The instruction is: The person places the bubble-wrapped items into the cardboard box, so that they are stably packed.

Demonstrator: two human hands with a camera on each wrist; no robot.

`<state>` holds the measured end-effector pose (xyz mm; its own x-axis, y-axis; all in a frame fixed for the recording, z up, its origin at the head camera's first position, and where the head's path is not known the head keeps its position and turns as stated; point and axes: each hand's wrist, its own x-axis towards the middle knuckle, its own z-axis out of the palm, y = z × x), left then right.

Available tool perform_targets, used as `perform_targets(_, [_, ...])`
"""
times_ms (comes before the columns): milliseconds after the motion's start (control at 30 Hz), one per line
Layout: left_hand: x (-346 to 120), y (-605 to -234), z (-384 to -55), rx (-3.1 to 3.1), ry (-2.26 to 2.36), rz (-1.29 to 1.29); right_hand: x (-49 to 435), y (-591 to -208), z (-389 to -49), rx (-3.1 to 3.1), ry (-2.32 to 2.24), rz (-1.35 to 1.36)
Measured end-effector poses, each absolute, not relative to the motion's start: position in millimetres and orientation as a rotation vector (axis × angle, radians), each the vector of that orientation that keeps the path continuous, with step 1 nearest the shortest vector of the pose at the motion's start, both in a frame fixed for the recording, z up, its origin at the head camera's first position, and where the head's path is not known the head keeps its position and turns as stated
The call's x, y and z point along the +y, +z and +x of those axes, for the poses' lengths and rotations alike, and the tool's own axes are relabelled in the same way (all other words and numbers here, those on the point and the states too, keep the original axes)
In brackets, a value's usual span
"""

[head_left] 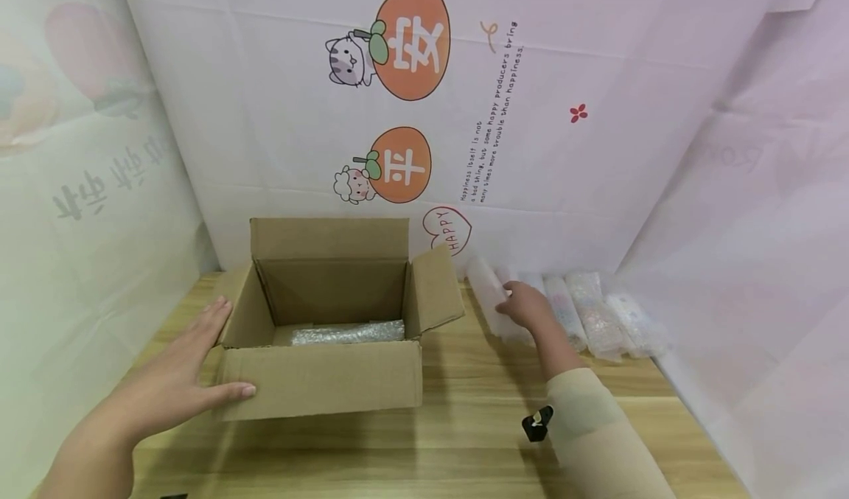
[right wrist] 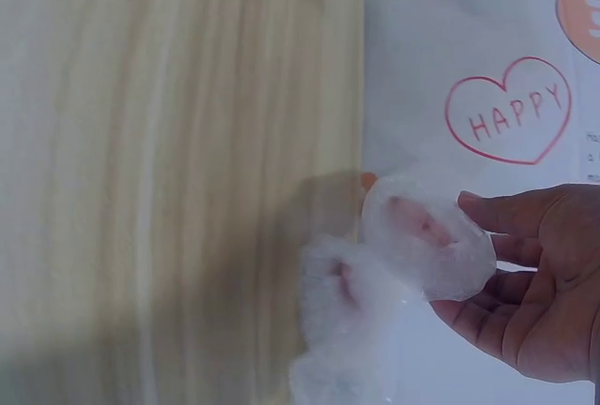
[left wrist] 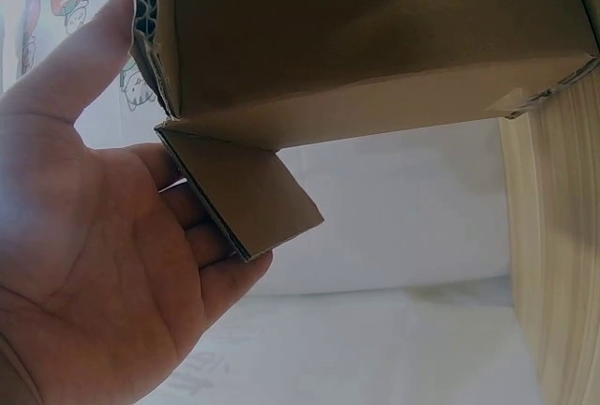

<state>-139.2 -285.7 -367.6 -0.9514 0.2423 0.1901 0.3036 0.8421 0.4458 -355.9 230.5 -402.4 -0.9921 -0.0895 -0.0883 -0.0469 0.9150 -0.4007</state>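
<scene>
"Where does the wrapped roll (head_left: pixel 487 298) lie?"

"In my right hand (head_left: pixel 528 309), thumb and fingers curled round it, at the left end of the row of wrapped packages (head_left: pixel 592 313) on the table (head_left: pixel 471 440). I can't tell whether it's clear of the wood."

"And its long axis?"

"Away from me, far end leaning left. The bubble-wrapped bundle (head_left: pixel 351 333) inside the box (head_left: pixel 318 377) lies crosswise, so matching it would, I reckon, take a turn."

"Which way's the box?"

"Left of my right hand, its right flap (head_left: pixel 438 290) between. My left hand (head_left: pixel 174 375) is nearer, fingers spread, touching the left flap (left wrist: pixel 248 189)."
</scene>
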Motion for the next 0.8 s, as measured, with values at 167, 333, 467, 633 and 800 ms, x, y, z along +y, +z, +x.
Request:
perform_targets(167, [-285.5,-366.9,-139.1,-2.898,-0.730,-0.426,238.9,-395.3,-354.1,2.965,-0.640,-0.156])
perform_targets(333, [-285.2,-366.4,-139.3,-2.897,-0.734,-0.427,243.8,-385.5,-349.0,2.957,-0.660,-0.223])
perform_targets(467, [-285.8,-366.5,-138.6,-2.898,-0.732,-0.426,243.8,-373.9,-341.7,2.978,-0.677,-0.286])
perform_targets(633, [-284.9,-366.3,-137.3,-2.900,-0.736,-0.423,241.5,-356.9,-332.6,3.001,-0.688,-0.340])
perform_targets(800, [-283.7,-366.5,-136.2,-2.897,-0.736,-0.425,240.5,-341.7,-324.4,3.009,-0.690,-0.356])
